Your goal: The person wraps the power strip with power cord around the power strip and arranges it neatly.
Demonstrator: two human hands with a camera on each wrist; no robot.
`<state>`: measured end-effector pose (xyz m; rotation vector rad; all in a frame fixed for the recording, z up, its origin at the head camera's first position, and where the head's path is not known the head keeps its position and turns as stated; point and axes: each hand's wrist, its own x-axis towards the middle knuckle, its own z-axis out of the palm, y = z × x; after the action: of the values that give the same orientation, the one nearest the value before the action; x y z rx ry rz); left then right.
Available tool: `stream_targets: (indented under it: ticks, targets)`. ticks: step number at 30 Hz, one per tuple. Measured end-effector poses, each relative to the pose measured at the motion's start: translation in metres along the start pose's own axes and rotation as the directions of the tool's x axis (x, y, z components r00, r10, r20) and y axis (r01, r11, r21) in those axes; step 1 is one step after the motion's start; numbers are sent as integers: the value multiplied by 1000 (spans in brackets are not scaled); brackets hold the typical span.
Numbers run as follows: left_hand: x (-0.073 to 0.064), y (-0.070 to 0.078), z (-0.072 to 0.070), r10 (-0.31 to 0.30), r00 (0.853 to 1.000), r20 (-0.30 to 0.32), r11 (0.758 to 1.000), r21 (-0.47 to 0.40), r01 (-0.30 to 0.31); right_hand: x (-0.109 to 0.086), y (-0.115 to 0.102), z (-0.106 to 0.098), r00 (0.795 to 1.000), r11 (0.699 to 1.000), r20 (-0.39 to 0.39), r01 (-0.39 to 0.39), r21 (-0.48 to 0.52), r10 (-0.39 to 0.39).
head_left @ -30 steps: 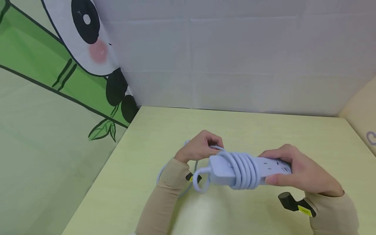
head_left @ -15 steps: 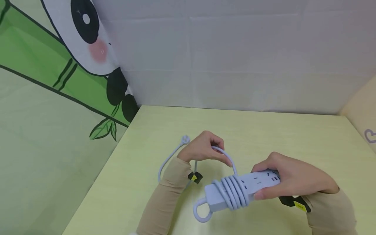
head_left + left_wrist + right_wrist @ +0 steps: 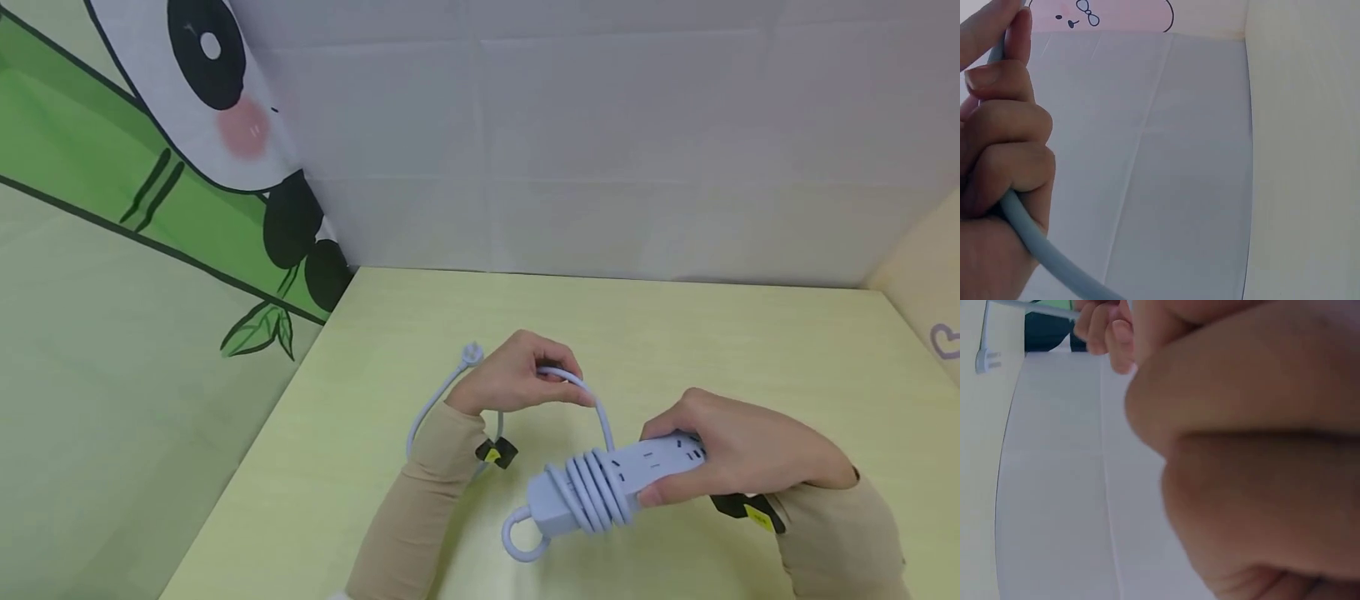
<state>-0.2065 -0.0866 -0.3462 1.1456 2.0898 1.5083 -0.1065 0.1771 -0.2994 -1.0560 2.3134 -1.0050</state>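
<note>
A white power strip is held above the table, tilted with its right end higher. My right hand grips that end, thumb on the near side and fingers on the far side. Several turns of the strip's white cord wrap around its left half, and a small loop of cord bows out at the left end. My left hand holds the free cord, fingers curled round it in the left wrist view. From there the cord arcs down to the strip. The plug is beyond the left wrist.
The pale yellow table lies beneath both hands. A grey-white sheet stands along its back edge. On the left hangs a green cloth with a cartoon panda print. Small wrist cameras sit on both sleeves.
The right hand has lowered the power strip and tilted its left end down. The cord between the left hand and the strip now bows in a longer arc. The plug has come into fuller view.
</note>
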Motion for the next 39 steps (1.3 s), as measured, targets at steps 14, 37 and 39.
stream_targets:
  ticks: [14, 37, 39]
  targets:
    - [13, 15, 4, 24, 989, -144, 992, 126, -5, 10, 14, -13, 968, 962, -157, -221, -161, 196]
    - [-3, 57, 24, 84, 962, -261, 955, 297, -3, 18, 9, -1, 827, 834, -504, -447, -324, 247]
    - [-5, 59, 26, 81, 951, -299, 963, 270, 3, 20, 9, 0, 797, 830, -558, -460, -314, 230]
